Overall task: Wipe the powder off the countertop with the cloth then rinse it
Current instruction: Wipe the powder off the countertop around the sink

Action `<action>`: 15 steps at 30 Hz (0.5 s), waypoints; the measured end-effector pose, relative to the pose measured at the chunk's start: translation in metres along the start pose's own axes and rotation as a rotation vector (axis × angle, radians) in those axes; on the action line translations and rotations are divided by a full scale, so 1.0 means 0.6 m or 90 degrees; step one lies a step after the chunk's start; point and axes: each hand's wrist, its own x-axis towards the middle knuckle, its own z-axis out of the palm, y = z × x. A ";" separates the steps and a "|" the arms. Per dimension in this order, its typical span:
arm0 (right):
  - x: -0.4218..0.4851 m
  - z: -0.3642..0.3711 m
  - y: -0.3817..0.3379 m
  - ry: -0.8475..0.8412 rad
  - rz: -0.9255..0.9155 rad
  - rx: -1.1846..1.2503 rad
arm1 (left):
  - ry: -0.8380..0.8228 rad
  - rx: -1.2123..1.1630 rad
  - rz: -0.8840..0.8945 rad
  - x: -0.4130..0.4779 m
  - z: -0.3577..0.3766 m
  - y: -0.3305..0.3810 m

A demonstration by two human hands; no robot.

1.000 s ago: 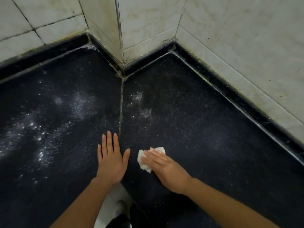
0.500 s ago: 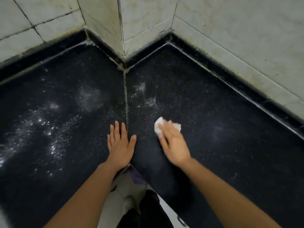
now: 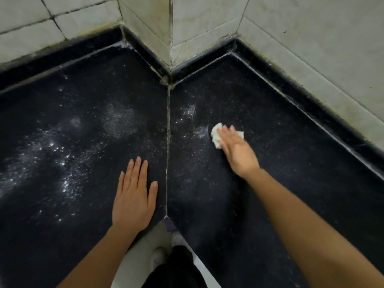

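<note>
Powder (image 3: 62, 154) lies in white specks and streaks over the black, speckled stone table (image 3: 291, 183). It is thickest well to the left of the left grip, with a thinner patch just left of the right grip. Pale, marbled wall tiles (image 3: 311, 48) with dark grout rise beyond both grips and wrap round a jutting corner. A pale grouted seam (image 3: 168, 142) runs across the table between the two grips, just right of the left one.

Both bare forearms reach forward. The left grip (image 3: 133, 196) lies released, palm down and flat on the table, fingers straight and close together, thumb angled toward the seam. The right grip (image 3: 239, 150), somewhat blurred, stretches farther out and is also released: its straight fingers press down on the cloth without curling round it. The cloth (image 3: 216, 136), small, white and crumpled, sits on the table under those fingers, showing at their left and past their tips.
</note>
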 end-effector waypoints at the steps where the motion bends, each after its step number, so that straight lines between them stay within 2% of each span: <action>1: 0.033 -0.007 0.003 0.012 0.041 -0.005 | 0.004 -0.001 -0.003 0.001 0.000 0.000; 4: 0.089 -0.007 -0.022 0.028 0.111 0.004 | 0.006 -0.011 -0.001 0.002 0.000 0.000; 6: 0.083 0.004 -0.055 0.035 0.096 0.047 | 0.006 -0.015 0.000 0.002 -0.002 0.001; 12: -0.090 0.042 -0.120 -0.078 -0.243 0.051 | -0.001 -0.016 -0.010 0.003 -0.007 0.001; 15: -0.104 0.036 -0.099 -0.126 -0.359 0.034 | -0.006 -0.019 -0.014 0.004 -0.009 0.002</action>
